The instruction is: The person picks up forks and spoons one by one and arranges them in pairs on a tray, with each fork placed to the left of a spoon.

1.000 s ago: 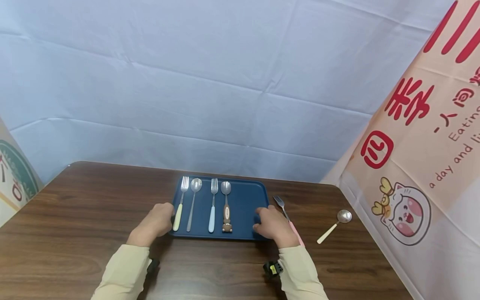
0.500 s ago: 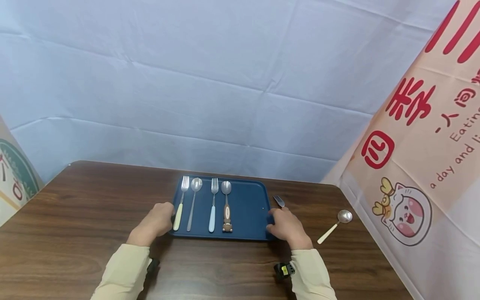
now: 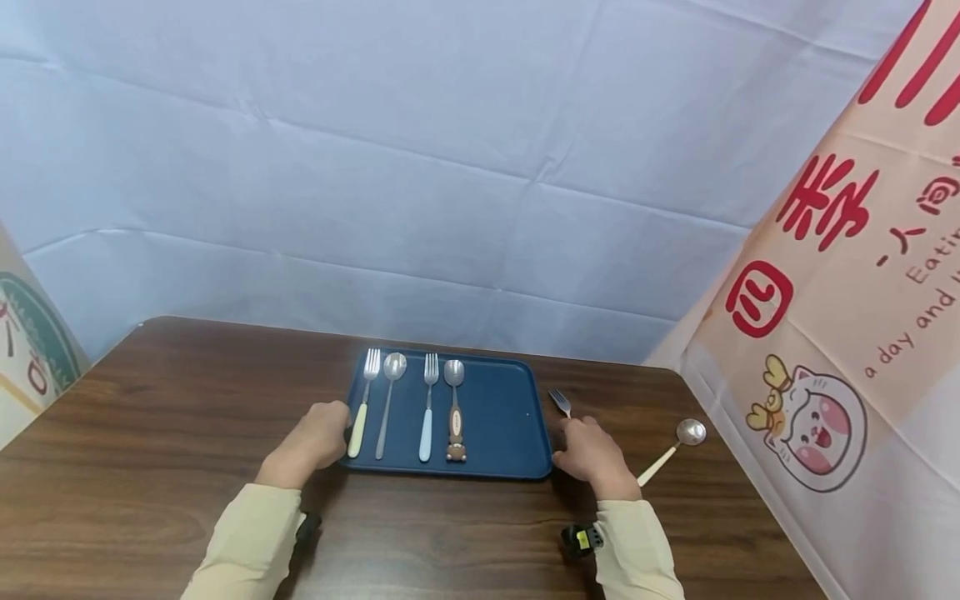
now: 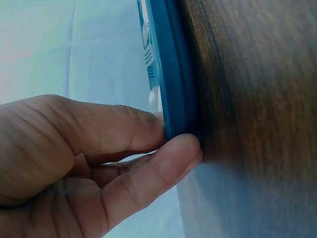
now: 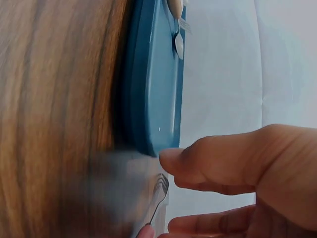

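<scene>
My left hand (image 3: 318, 433) pinches the near left corner of a blue tray (image 3: 498, 417), with its thumb on the rim and a finger under it in the left wrist view. On the tray lie a fork with a yellow handle (image 3: 358, 429), a metal spoon (image 3: 388, 404), a fork with a light blue handle (image 3: 426, 433) and a spoon with a brown bear handle (image 3: 455, 429). My right hand (image 3: 596, 454) is just right of the tray, its thumb and fingers apart. It covers most of a pink-handled fork, whose tines (image 5: 162, 184) show beyond the fingers.
A spoon with a cream handle (image 3: 671, 450) lies on the brown wooden table (image 3: 450, 533) to the right. A white cloth (image 3: 375, 208) hangs behind the table. At the right hangs a printed banner (image 3: 817, 350).
My right hand has left the tray's right side and moved right, over the pink-handled fork. My left hand keeps its pinch at the tray corner.
</scene>
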`<state>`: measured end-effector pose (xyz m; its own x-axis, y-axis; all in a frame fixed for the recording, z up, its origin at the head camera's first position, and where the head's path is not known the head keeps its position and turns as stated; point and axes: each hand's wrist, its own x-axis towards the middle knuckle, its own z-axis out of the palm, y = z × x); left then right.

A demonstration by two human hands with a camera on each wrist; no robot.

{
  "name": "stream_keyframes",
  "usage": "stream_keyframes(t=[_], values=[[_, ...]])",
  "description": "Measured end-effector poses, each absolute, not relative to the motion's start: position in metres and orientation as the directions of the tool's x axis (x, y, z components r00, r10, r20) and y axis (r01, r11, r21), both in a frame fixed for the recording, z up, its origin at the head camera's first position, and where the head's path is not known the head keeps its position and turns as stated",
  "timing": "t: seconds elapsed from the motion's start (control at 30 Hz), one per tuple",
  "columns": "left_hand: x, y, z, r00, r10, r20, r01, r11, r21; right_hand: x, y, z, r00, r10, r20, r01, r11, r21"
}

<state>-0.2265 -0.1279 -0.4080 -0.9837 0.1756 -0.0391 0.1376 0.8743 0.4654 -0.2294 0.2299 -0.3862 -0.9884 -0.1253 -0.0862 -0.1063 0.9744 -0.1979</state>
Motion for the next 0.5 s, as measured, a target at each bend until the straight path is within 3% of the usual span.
stream_keyframes(t=[0.5], values=[[-0.229, -0.128, -0.408, -0.983, 0.171, -0.072, 0.118, 0.873, 0.474, -0.229, 0.243, -0.388, -0.99, -0.11, -0.092, -0.086, 0.969, -0.234]])
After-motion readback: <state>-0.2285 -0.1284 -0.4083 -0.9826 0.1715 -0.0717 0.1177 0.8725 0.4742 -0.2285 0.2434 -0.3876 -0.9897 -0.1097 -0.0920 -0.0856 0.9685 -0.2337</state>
